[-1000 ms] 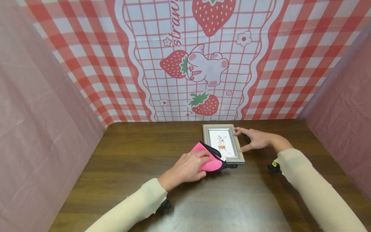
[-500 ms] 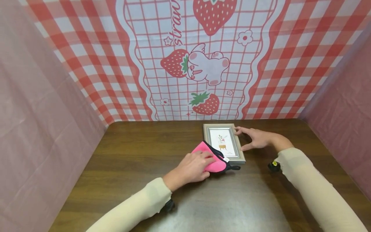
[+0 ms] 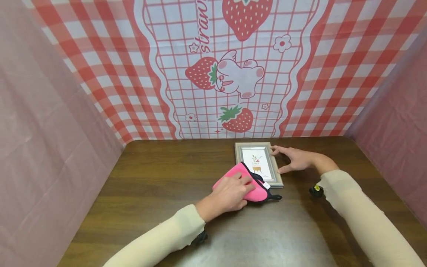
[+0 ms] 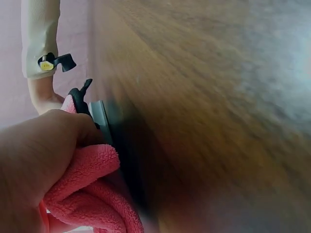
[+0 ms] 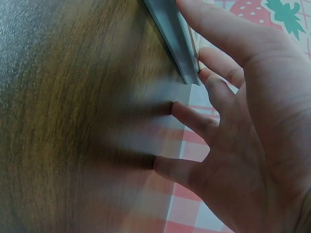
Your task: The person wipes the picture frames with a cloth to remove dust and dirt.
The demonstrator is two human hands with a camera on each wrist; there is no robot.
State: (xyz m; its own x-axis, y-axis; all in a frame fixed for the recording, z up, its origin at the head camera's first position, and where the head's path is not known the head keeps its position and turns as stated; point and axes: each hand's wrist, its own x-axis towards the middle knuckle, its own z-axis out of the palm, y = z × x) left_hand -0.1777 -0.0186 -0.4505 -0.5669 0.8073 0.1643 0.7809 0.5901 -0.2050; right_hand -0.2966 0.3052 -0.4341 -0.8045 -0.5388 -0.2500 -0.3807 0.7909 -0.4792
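Note:
A picture frame (image 3: pixel 251 145) with a pale border and a potted-plant print lies flat on the table, toward its far edge. My left hand (image 3: pixel 230 194) grips a pink cloth (image 3: pixel 259 194) with black trim and a black loop, which covers the frame's lower left corner in the head view. Bunched fluffy folds of the cloth (image 4: pixel 97 208) show under the palm in the left wrist view. With fingers spread, my right hand (image 3: pixel 297 159) touches the frame's right edge with thumb and index finger. In the right wrist view two of its fingertips (image 5: pixel 180 108) rest at the tabletop beside the frame.
The brown wooden table (image 3: pixel 160 170) runs back to a red-and-white checked cloth backdrop (image 3: pixel 160 92) with strawberries on it. Pink fabric walls (image 3: pixel 50 111) stand on both sides. Small black devices (image 3: pixel 316 191) are strapped at both wrists.
My left hand has slid the pink cloth right and slightly toward me, uncovering a little less of the frame's left side and shifting the loop rightward. The right hand and frame stay nearly still.

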